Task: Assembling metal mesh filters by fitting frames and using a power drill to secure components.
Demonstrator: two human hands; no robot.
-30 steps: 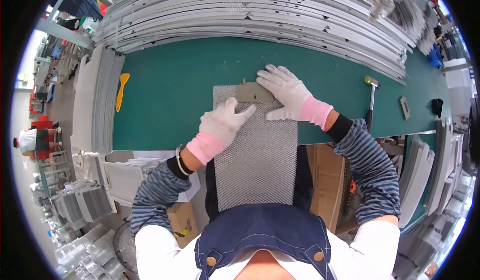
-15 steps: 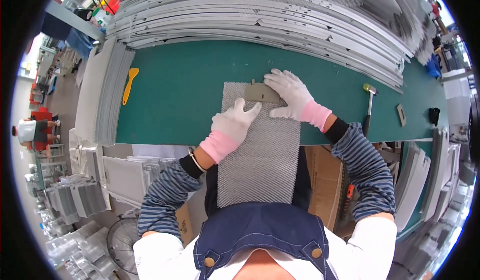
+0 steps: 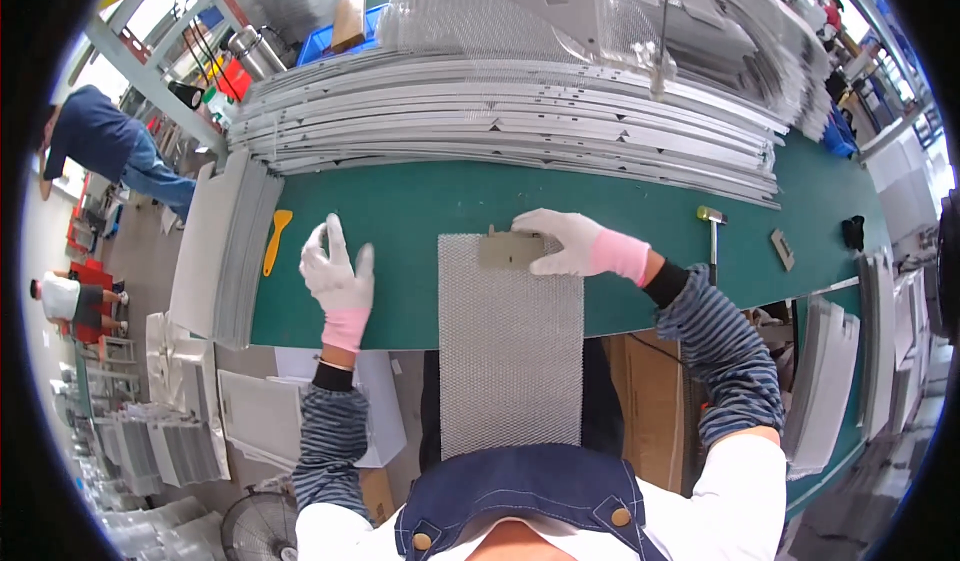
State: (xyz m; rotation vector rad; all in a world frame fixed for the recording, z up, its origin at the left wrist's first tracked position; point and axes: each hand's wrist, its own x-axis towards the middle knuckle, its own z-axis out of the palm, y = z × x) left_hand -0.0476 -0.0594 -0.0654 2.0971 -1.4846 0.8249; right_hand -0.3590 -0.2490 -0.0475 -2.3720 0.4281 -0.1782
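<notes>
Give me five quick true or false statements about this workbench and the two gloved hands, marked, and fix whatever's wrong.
1. The right hand is on the right end of the beige plate. True.
2. The left hand is gripping the yellow scraper. False: it is open and apart from the scraper.
3. The hammer lies to the right of the mesh sheet. True.
4. The mesh sheet lies wholly on the green table. False: its near end reaches past the table's front edge.
5. The yellow scraper lies left of the left hand. True.
</notes>
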